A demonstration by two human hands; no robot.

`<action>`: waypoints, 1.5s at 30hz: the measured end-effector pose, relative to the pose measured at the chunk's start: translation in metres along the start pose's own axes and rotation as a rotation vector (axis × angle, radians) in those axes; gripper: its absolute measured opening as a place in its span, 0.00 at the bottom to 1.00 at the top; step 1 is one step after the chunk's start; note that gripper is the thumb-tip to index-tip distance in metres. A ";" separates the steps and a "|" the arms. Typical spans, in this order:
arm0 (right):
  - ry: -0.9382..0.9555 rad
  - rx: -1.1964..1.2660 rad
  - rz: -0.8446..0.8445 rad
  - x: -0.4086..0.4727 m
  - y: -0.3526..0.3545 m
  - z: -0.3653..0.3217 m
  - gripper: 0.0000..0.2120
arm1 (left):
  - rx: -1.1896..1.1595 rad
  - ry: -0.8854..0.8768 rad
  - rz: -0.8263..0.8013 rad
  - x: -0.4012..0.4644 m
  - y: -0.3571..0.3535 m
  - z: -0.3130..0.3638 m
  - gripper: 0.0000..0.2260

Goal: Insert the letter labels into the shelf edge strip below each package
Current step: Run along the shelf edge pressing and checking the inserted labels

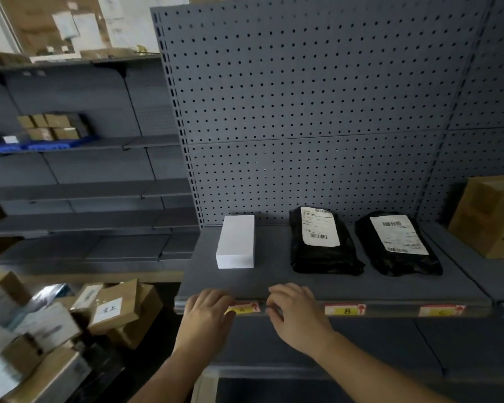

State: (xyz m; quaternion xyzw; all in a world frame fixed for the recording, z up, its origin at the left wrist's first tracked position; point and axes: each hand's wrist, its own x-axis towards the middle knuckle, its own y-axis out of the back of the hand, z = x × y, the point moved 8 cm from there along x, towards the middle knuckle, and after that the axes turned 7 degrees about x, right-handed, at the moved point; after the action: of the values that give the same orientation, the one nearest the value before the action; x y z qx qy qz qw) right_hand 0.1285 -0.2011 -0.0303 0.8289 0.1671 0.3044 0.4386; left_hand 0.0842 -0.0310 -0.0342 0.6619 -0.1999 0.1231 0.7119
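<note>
left hand (208, 311) pinching label A (243, 308) | right hand (296, 311) fingers curled on shelf edge strip (390, 311) | white box (236, 241) above

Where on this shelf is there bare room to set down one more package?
The shelf is bare along its front, between the packages and the edge strip. Smaller gaps lie between the white box and the middle black bag, and left of the box. The right end is crowded: second black bag, then cardboard box.
</note>
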 end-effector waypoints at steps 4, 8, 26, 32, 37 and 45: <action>-0.062 -0.006 0.012 0.018 -0.015 -0.021 0.11 | -0.002 -0.060 -0.039 0.000 -0.003 -0.025 0.14; -0.130 -0.067 -0.018 0.021 -0.024 -0.025 0.11 | -0.011 -0.129 -0.058 0.003 -0.012 -0.032 0.11; -0.207 -0.106 -0.102 0.024 -0.032 -0.020 0.08 | -0.153 -0.160 -0.184 0.025 -0.024 -0.036 0.05; -0.192 -0.122 -0.103 0.026 -0.033 -0.020 0.09 | -0.183 -0.168 -0.228 0.024 -0.027 -0.039 0.06; -0.193 -0.139 -0.120 0.027 -0.033 -0.021 0.09 | -0.183 -0.170 -0.247 0.023 -0.028 -0.040 0.07; -0.202 -0.124 -0.125 0.026 -0.031 -0.023 0.10 | -0.183 -0.152 -0.278 0.025 -0.027 -0.036 0.07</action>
State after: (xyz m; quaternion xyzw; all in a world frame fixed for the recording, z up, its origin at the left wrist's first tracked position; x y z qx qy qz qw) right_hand 0.1332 -0.1552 -0.0366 0.8145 0.1541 0.2015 0.5218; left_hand 0.1228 0.0003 -0.0493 0.6229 -0.1700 -0.0456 0.7622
